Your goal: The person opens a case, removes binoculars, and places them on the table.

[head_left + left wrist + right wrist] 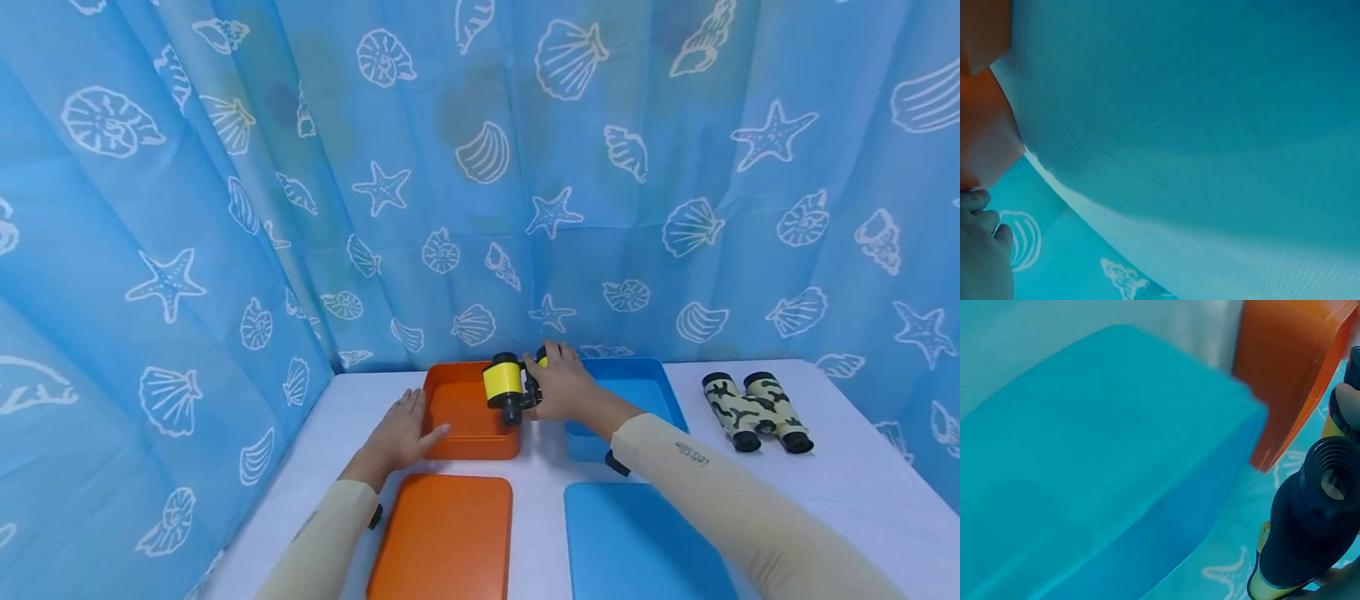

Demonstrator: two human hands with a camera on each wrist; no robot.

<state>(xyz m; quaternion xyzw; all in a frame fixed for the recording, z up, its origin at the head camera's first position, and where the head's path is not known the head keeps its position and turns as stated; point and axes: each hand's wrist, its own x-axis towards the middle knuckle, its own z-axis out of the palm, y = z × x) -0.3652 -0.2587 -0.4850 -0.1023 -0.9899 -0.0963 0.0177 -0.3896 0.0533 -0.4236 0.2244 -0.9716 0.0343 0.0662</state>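
Note:
My right hand (564, 385) grips a pair of black and yellow binoculars (502, 383), held over the right edge of the open orange box (467, 448). In the right wrist view the binoculars (1307, 519) show a dark eyepiece close up, with part of the fingers beside it. My left hand (401, 429) rests against the left side of the orange box, fingers straight and thumb stretched towards its front rim. At the left wrist view's edge, the left hand (985, 250) appears beside the orange box (988, 131). Right of the binoculars stands an open blue box (667, 392), partly hidden by my right arm.
Camouflage binoculars (757, 412) lie on the white table (840, 433) at the right. A flat orange lid (450, 533) and a flat blue lid (637, 533) lie in front of the boxes. Behind hangs a blue shell-patterned curtain (420, 208).

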